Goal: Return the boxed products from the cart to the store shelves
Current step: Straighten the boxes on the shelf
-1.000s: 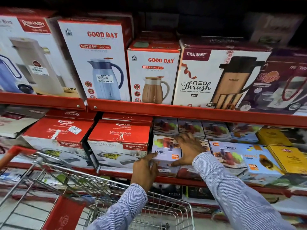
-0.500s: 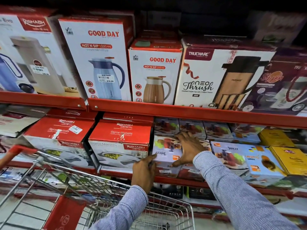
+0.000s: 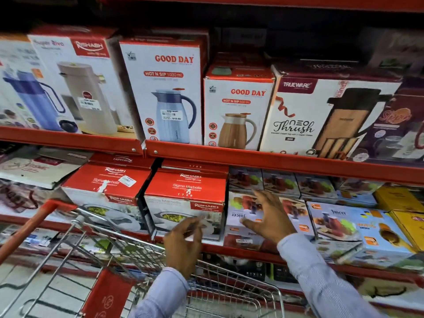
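Observation:
A white Juicer box [image 3: 238, 220] printed with fruit sits on the red middle shelf [image 3: 229, 247], between a red Rishabh casserole box [image 3: 185, 203] and more Juicer boxes [image 3: 339, 226]. My left hand [image 3: 183, 244] hovers in front of the shelf edge, fingers spread, holding nothing. Just above the Juicer box my right hand [image 3: 270, 216] is lifted off it, fingers apart and empty. The wire cart [image 3: 128, 253] with a red handle stands below my hands; its visible part holds no box.
The upper shelf [image 3: 252, 157] carries tall flask boxes: Rishabh [image 3: 87, 88], two Good Day [image 3: 165, 92] and Trueware [image 3: 325, 115]. A second casserole box [image 3: 105, 191] and yellow boxes [image 3: 399, 203] fill the middle shelf. Dark boxes sit on a lower shelf.
Both hands have come off the Juicer box and pulled back slightly, fingers spreading. The box stays on the shelf. The camera has tilted up.

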